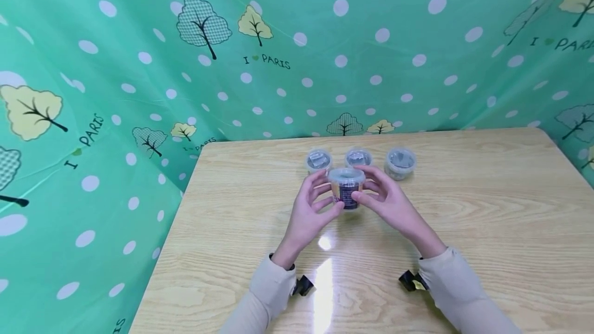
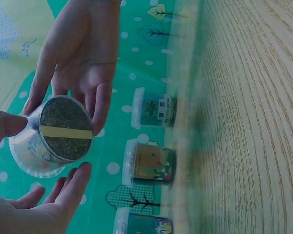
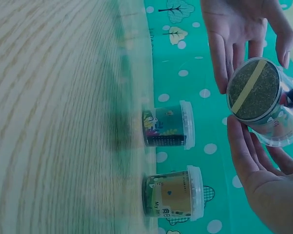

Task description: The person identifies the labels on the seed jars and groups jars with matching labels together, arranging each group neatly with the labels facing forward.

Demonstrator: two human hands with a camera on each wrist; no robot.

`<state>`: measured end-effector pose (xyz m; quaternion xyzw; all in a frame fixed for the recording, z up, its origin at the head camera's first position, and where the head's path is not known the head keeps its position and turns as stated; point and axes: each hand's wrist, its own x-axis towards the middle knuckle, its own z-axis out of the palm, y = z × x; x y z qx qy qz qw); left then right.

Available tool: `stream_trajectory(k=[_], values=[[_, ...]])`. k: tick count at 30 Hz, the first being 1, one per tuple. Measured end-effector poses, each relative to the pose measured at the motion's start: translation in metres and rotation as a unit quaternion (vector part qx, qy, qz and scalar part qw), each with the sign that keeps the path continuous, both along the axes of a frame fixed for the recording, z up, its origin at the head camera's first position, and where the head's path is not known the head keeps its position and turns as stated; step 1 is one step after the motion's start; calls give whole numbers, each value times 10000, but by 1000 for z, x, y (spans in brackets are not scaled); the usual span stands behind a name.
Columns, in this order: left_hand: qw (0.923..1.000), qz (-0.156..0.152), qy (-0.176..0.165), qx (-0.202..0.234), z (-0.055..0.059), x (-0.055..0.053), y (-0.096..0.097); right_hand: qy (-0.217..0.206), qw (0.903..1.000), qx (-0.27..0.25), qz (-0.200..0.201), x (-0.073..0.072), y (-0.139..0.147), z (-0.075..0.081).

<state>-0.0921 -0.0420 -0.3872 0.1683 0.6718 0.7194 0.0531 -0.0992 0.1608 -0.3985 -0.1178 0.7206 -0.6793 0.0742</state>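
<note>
A small clear plastic tub (image 1: 347,188) with a printed label is held just above the table, lid up. My left hand (image 1: 311,213) grips its left side and my right hand (image 1: 394,205) its right side, thumbs at the front. Seen from below in the left wrist view, the tub's base (image 2: 64,141) shows dark, soil-like contents and a pale yellow strip across it. The same strip crosses the base (image 3: 256,80) in the right wrist view. What lies under the tub's lid is not clear.
Three similar lidded tubs stand in a row behind the hands: a left one (image 1: 318,161), a middle one (image 1: 358,156) partly hidden by the right hand, and a right one (image 1: 400,164). The wooden table (image 1: 487,210) meets a green patterned cloth (image 1: 320,102) behind it.
</note>
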Motion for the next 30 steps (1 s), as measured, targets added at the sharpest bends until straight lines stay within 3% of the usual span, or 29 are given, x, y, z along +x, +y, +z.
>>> stream_trajectory(k=[5, 9, 11, 19, 30], values=[[9999, 53, 80, -79, -15, -5, 1, 80, 10000, -18, 3, 1, -1, -1], [9997, 75, 160, -187, -19, -7, 2, 145, 9998, -88, 62, 1, -3, -1], [9996, 76, 168, -191, -18, -6, 3, 211, 9997, -108, 108, 1, -3, -1], [9997, 161, -31, -157, 6, 3, 5, 174, 9996, -121, 187, 3, -4, 1], [9999, 104, -93, -85, 5, 2, 3, 434, 9985, -37, 323, 2, 2, -5]])
